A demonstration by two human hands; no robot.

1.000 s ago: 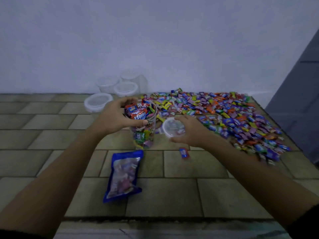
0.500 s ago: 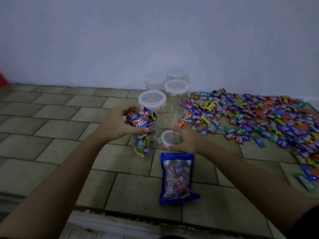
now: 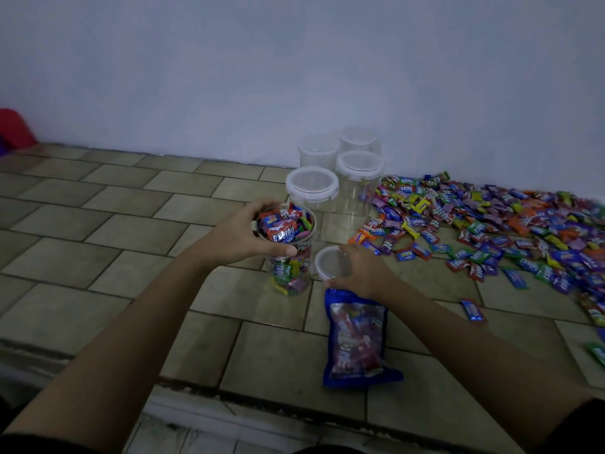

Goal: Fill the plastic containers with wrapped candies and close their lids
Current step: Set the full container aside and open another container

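Observation:
A clear plastic container (image 3: 289, 273) full of wrapped candies stands uncovered on the tiled surface. My left hand (image 3: 239, 237) grips it around the rim. Just to its right, my right hand (image 3: 360, 270) holds a round translucent lid (image 3: 332, 263), low and tilted, beside the container. A wide spread of loose wrapped candies (image 3: 491, 231) covers the tiles to the right.
Several empty lidded containers (image 3: 312, 188) stand against the wall behind the filled one. A blue candy bag (image 3: 358, 339) lies flat under my right wrist. A single blue candy (image 3: 473, 310) lies apart. The tiled ledge's front edge (image 3: 229, 393) runs below. A red object (image 3: 14, 127) sits far left.
The view has swung left, so everything sits further right in the frame. Both hands keep their holds; the lid has stayed beside the container.

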